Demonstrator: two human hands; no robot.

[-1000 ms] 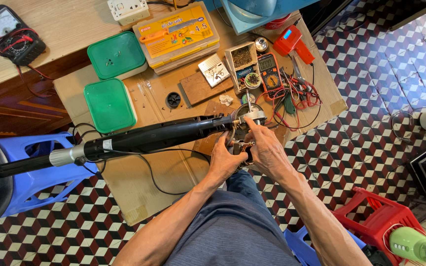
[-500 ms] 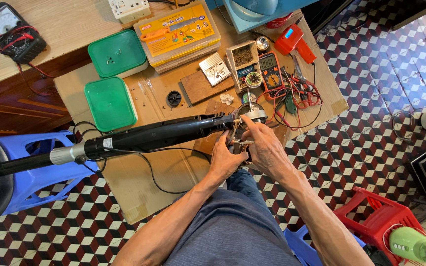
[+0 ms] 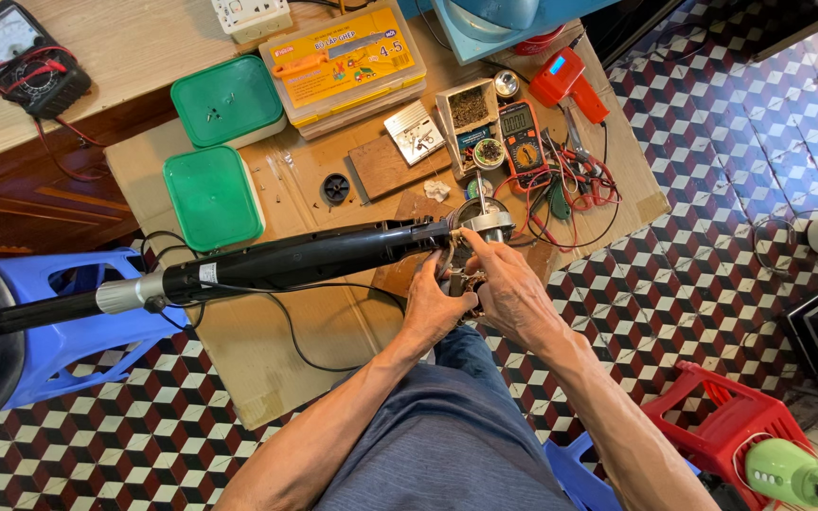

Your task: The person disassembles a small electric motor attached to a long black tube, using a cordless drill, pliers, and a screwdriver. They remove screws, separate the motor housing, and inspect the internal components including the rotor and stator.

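Observation:
A long black fan pole [image 3: 286, 265] lies across a sheet of cardboard [image 3: 267, 350], its thin metal end resting on a blue plastic stool [image 3: 68, 331] at the left. At the pole's right end sits a small motor head with wires [image 3: 480, 222]. My left hand [image 3: 433, 303] grips the wiring just under that end. My right hand [image 3: 508, 289] is closed around the motor head from the right, fingertips on its top. Both hands touch each other over a small metal part.
On the cardboard lie two green lidded boxes [image 3: 212, 194], a yellow parts case [image 3: 343, 61], an orange multimeter [image 3: 523, 137] with red leads, a red tool [image 3: 565, 80] and a small wooden board [image 3: 385, 166]. A red stool [image 3: 731, 416] stands at lower right.
Both hands shifted slightly on the motor end of the pole. The pole itself has stayed in place.

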